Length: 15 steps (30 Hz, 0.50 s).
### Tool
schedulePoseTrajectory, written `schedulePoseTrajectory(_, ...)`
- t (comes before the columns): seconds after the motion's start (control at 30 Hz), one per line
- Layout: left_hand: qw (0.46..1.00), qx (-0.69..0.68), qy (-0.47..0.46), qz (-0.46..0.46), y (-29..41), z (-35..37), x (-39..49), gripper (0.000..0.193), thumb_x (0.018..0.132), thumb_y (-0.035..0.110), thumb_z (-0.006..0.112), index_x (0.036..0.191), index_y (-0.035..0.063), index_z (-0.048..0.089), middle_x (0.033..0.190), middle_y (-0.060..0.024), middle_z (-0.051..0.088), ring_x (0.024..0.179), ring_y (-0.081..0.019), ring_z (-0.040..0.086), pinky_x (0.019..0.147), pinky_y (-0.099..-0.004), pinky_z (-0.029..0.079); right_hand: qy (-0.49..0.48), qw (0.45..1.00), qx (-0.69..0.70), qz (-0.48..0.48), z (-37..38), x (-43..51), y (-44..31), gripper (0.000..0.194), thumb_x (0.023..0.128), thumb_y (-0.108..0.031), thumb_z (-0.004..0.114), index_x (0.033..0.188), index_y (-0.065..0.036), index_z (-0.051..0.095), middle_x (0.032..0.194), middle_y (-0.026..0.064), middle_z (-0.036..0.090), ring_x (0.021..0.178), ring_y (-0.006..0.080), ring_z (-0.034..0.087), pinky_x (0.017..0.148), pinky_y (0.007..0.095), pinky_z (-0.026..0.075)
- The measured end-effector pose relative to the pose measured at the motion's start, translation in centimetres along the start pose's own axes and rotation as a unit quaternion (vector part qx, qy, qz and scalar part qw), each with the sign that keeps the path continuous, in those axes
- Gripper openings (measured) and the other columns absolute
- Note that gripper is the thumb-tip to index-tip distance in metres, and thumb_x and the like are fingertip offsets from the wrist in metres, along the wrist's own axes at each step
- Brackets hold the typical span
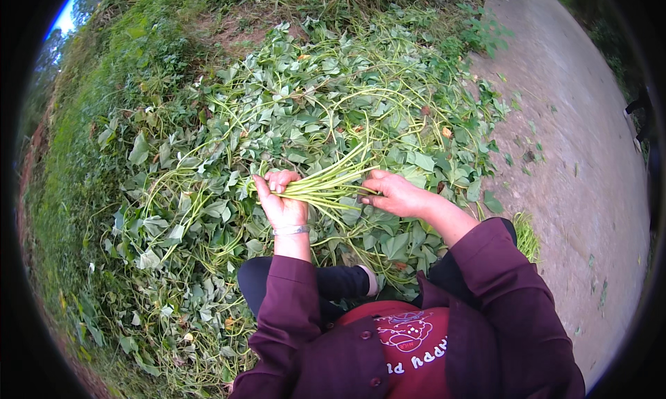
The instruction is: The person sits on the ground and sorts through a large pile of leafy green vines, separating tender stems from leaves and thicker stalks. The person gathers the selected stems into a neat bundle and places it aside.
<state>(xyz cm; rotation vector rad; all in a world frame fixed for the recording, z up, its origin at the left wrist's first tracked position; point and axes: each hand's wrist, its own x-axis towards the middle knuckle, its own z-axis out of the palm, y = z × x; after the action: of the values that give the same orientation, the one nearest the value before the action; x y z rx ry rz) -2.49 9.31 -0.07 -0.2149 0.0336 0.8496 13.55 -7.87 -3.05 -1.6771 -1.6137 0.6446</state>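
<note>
My left hand (283,198), with a silver-coloured bangle at the wrist, is closed around a bundle of pale green leaf stalks (328,186). The stalks fan out to the right, their free ends towards my right hand (390,193). Thumb and fingers of that hand are bent at the stalk ends; whether they pinch a stalk is not clear. Beneath and beyond both hands spreads a wide heap of cut leafy vines (307,102), with long green stems and broad lobed leaves.
A pale concrete path (572,154) runs along the right, with scattered leaf bits. Another bunch of green stalks (526,236) lies on it beside my right knee. Grass and weeds (119,81) cover the left side. A dark, unclear object (642,115) stands at the far right edge.
</note>
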Motion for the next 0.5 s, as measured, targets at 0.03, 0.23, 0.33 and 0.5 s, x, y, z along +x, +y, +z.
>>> schedulePoseTrajectory(0.03, 1.000, 0.015, -0.003, 0.006, 0.1, 0.1, 0.0, 0.033, 0.088, 0.032, 0.055, 0.069, 0.0095, 0.039, 0.053, 0.0025, 0.031, 0.048, -0.0112, 0.034, 0.051, -0.0256, 0.037, -0.019, 1.000, 0.003, -0.008, -0.2, 0.0, 0.0, 0.024, 0.083, -0.020, 0.059, 0.100, -0.003, 0.055, 0.092, 0.0141, 0.051, 0.089, 0.0318, 0.052, 0.078, 0.0374, 0.044)
schedulePoseTrajectory(0.23, 0.988, 0.142, 0.001, 0.068, 0.1, 0.9, -0.3, 0.030, 0.089, 0.035, 0.054, 0.075, 0.0099, 0.044, 0.056, 0.0027, 0.031, 0.047, -0.0097, 0.029, 0.048, -0.0229, 0.033, 0.009, 0.998, 0.060, -0.022, -0.9, -0.1, 0.2, 0.031, 0.077, -0.004, 0.045, 0.106, -0.005, 0.056, 0.087, 0.0150, 0.060, 0.084, 0.0316, 0.057, 0.076, 0.0372, 0.046)
schedulePoseTrajectory(0.33, 0.947, 0.313, -0.048, 0.059, -1.2, 1.0, -0.9, 0.030, 0.091, 0.038, 0.050, 0.079, 0.0117, 0.044, 0.057, 0.0032, 0.030, 0.048, -0.0090, 0.030, 0.049, -0.0232, 0.032, 0.053, 0.990, -0.125, 0.033, -0.5, 0.1, 0.5, 0.030, 0.076, -0.005, 0.048, 0.100, -0.015, 0.063, 0.078, 0.0112, 0.059, 0.081, 0.0277, 0.057, 0.077, 0.0370, 0.044)
schedulePoseTrajectory(0.5, 0.824, 0.547, -0.143, 0.033, -2.9, 1.5, -1.5, 0.030, 0.092, 0.033, 0.051, 0.074, 0.0102, 0.041, 0.055, 0.0016, 0.035, 0.046, -0.0101, 0.034, 0.048, -0.0272, 0.036, 0.105, 0.949, -0.266, 0.133, -1.7, -0.3, 0.3, 0.028, 0.075, -0.009, 0.056, 0.101, -0.016, 0.063, 0.083, 0.0073, 0.058, 0.088, 0.0270, 0.054, 0.088, 0.0399, 0.035)
